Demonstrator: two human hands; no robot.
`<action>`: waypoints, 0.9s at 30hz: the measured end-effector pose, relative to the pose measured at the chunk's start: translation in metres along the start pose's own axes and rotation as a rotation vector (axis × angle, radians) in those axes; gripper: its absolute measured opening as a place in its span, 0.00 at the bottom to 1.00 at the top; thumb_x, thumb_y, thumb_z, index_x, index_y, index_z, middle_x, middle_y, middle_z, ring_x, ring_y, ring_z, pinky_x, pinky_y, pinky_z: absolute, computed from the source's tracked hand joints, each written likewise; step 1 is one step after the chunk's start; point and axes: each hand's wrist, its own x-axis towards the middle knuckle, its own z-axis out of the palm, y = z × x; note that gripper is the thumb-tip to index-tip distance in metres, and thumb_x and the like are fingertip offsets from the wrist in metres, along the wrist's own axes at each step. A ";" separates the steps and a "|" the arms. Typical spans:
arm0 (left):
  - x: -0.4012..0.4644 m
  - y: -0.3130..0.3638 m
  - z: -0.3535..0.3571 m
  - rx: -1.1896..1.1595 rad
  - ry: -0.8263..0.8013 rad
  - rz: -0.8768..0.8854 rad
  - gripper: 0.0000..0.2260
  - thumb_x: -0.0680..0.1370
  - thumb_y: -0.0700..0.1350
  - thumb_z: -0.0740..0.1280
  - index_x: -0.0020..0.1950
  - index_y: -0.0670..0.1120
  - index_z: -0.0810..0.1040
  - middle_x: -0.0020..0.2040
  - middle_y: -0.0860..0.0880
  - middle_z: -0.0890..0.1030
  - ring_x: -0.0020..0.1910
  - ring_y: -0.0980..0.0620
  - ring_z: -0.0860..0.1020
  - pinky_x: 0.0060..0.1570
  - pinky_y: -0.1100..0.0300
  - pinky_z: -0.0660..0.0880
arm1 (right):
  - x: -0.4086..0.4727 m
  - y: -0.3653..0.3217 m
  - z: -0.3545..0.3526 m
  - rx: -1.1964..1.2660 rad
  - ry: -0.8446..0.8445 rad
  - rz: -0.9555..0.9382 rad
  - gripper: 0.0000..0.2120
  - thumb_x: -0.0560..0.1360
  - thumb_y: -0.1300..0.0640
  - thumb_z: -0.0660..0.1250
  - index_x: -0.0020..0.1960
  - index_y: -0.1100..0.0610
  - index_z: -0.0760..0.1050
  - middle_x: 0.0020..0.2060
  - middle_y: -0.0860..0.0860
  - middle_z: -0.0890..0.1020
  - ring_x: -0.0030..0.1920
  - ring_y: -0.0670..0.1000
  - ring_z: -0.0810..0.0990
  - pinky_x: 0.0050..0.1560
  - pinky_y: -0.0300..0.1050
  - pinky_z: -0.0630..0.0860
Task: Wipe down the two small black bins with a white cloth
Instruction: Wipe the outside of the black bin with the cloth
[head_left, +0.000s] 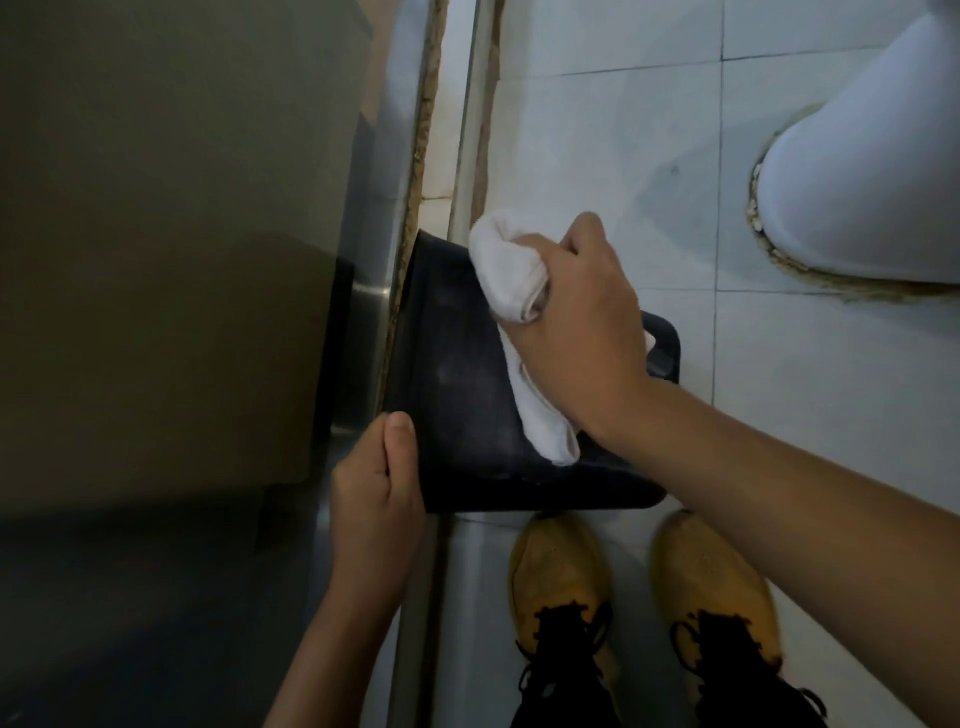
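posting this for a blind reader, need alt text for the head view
A right hand presses a white cloth against the side of a black bin, while the left hand grips its near edge. Below are two yellow shoes on a pale tiled floor.

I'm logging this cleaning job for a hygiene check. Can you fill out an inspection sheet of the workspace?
Surface: pale tiled floor, grout lines visible.
Job's things: one black bin held tilted; white cloth pressed on its side. Second bin not seen.
Clutter: nothing seen.
Grippers: left hand grips the bin's edge; right hand clutches the cloth.
Cables: nothing seen.
Surroundings: metal door frame, white toilet base, yellow shoes.
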 end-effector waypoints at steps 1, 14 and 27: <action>0.001 0.000 0.000 -0.008 -0.003 -0.005 0.23 0.77 0.58 0.53 0.36 0.39 0.68 0.32 0.35 0.68 0.28 0.41 0.65 0.27 0.48 0.64 | 0.001 -0.001 0.000 -0.016 0.008 -0.009 0.24 0.73 0.55 0.74 0.68 0.56 0.76 0.53 0.56 0.71 0.49 0.49 0.69 0.48 0.44 0.75; 0.004 -0.004 -0.005 0.061 -0.033 -0.040 0.20 0.80 0.56 0.55 0.35 0.44 0.72 0.30 0.41 0.72 0.27 0.45 0.70 0.26 0.53 0.67 | -0.021 -0.002 0.005 0.035 -0.108 -0.236 0.23 0.68 0.60 0.75 0.63 0.58 0.79 0.50 0.60 0.74 0.47 0.57 0.74 0.44 0.49 0.76; -0.004 -0.007 -0.002 0.112 0.034 -0.065 0.18 0.80 0.56 0.55 0.36 0.47 0.71 0.31 0.44 0.73 0.25 0.52 0.68 0.25 0.51 0.65 | -0.022 0.000 0.000 0.105 -0.310 -0.426 0.19 0.70 0.54 0.77 0.60 0.52 0.81 0.48 0.52 0.71 0.46 0.47 0.68 0.44 0.39 0.70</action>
